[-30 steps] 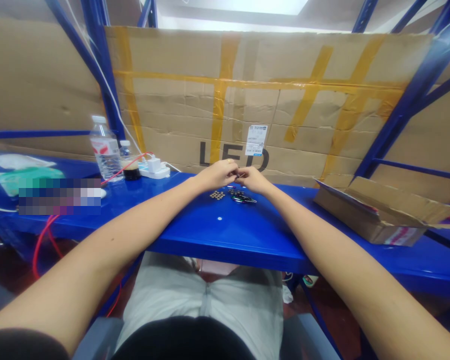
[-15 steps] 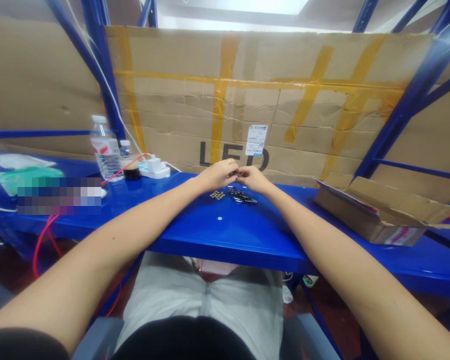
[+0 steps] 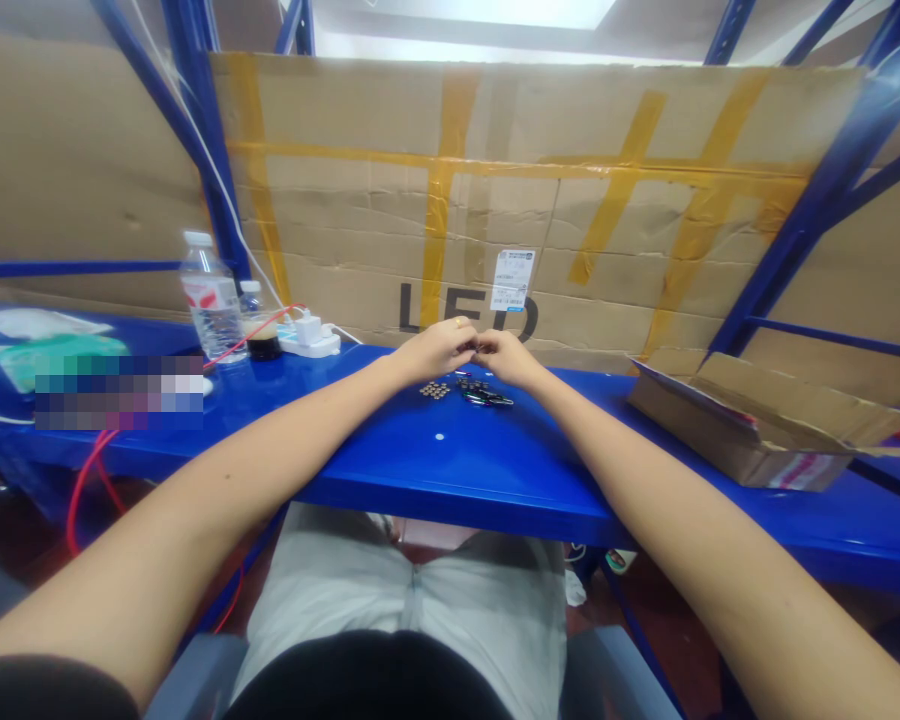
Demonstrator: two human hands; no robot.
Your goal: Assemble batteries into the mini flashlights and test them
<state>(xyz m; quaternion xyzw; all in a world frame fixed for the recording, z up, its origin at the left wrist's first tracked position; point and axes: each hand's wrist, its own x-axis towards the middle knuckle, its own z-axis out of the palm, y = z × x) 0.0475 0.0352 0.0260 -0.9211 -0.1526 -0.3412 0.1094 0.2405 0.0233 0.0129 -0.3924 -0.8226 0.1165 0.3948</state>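
My left hand (image 3: 442,345) and my right hand (image 3: 504,357) meet at the fingertips above the far part of the blue table (image 3: 412,470). The fingers of both are closed in a pinch, and whatever sits between them is too small and hidden to name. Just below lies a cluster of small brownish round pieces (image 3: 435,390). Beside it, to the right, is a small heap of dark, shiny, slender pieces (image 3: 487,397), partly beneath my right hand.
On the left stand a water bottle (image 3: 211,305), a smaller bottle with dark liquid (image 3: 261,335) and a white power strip (image 3: 311,342) with cables. An open cardboard box (image 3: 735,420) rests at right. A large taped cardboard panel (image 3: 345,220) rises behind the table.
My fingers have shifted very slightly at the point where they meet. The pieces on the table lie as before.
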